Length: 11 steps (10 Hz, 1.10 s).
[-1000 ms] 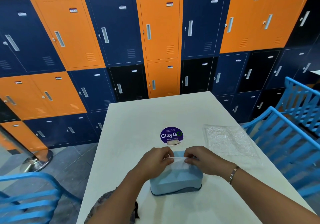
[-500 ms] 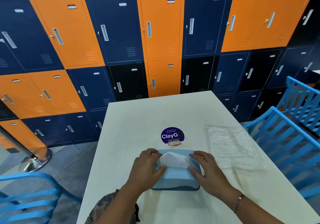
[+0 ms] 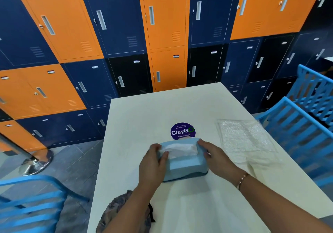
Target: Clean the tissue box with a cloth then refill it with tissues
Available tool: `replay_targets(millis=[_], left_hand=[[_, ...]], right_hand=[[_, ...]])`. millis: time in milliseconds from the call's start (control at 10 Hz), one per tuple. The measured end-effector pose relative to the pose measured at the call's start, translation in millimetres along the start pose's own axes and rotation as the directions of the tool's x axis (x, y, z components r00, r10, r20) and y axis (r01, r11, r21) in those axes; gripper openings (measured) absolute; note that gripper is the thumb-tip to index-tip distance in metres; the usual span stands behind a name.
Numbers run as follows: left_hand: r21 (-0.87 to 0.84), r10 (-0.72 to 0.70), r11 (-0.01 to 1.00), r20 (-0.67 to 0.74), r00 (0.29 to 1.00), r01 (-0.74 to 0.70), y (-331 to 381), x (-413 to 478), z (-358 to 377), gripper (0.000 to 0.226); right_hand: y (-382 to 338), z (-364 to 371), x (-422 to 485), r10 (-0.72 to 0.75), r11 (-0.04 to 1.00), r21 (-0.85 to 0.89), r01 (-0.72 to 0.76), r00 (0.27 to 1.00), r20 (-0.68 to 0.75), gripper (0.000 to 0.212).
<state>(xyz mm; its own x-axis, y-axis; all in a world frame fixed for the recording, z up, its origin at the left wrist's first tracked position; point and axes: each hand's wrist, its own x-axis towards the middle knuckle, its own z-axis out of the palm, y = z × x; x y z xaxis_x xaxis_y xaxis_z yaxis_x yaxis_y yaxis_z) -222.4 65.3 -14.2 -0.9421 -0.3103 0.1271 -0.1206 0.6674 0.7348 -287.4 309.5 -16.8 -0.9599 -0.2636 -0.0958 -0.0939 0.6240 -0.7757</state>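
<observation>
A light blue tissue box [image 3: 185,166] sits on the white table [image 3: 144,117], with white tissue [image 3: 178,149] showing in its top slot. My left hand [image 3: 153,162] grips the box's left end, thumb on top by the tissue. My right hand [image 3: 214,153] holds the right end, fingers curled over the upper edge. A grey cloth [image 3: 124,213] lies crumpled at the table's near edge, under my left forearm.
A clear, empty plastic tissue wrapper [image 3: 245,139] lies to the right of the box. A round purple sticker [image 3: 182,131] is just behind the box. Blue chairs [image 3: 302,124] stand on the right and at the near left [image 3: 30,205]. Lockers [image 3: 162,34] fill the wall behind.
Both hands left the tissue at the slot and moved out to the box's two ends. The box now sits a little farther from me, close to the sticker.
</observation>
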Motion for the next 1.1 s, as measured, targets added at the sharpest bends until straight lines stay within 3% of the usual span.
replay_targets(millis=[100, 200, 300, 600, 900, 1000, 1100], left_hand=[[-0.118, -0.025, 0.992, 0.083, 0.996, 0.034, -16.7, 0.0, -6.7, 0.07], [-0.186, -0.072, 0.976, 0.205, 0.976, 0.111, -23.2, 1.3, -7.3, 0.091], [-0.284, -0.052, 0.945, 0.357, 0.933, 0.161, -23.4, 3.5, -0.3, 0.111], [-0.261, -0.01, 0.96, 0.345, 0.939, 0.106, -30.5, 1.4, 13.8, 0.109], [-0.256, -0.031, 0.959, 0.325, 0.945, 0.12, -32.8, 5.7, 15.3, 0.115], [-0.241, -0.021, 0.964, 0.338, 0.941, 0.109, -26.0, 4.5, 10.4, 0.112], [-0.311, -0.028, 0.94, 0.334, 0.942, 0.138, -13.3, 8.0, -3.0, 0.089]], right_hand=[[8.3, 2.5, -8.1, 0.066, 0.992, 0.115, -0.052, 0.991, -0.116, 0.055], [7.0, 6.5, -9.7, 0.113, 0.962, 0.262, -0.072, 0.983, -0.146, 0.045], [-6.4, 18.6, -4.5, 0.15, 0.888, 0.448, -0.106, 0.987, -0.064, 0.048], [3.4, 39.2, 1.6, 0.152, 0.921, 0.379, -0.091, 0.979, -0.134, 0.05], [-6.9, 31.2, 1.4, 0.162, 0.937, 0.321, -0.135, 0.985, -0.06, 0.051], [-11.9, 27.8, -1.5, 0.147, 0.941, 0.315, -0.126, 0.988, -0.043, 0.052], [-20.6, 16.3, -5.4, 0.142, 0.909, 0.396, -0.13, 0.99, -0.001, 0.051]])
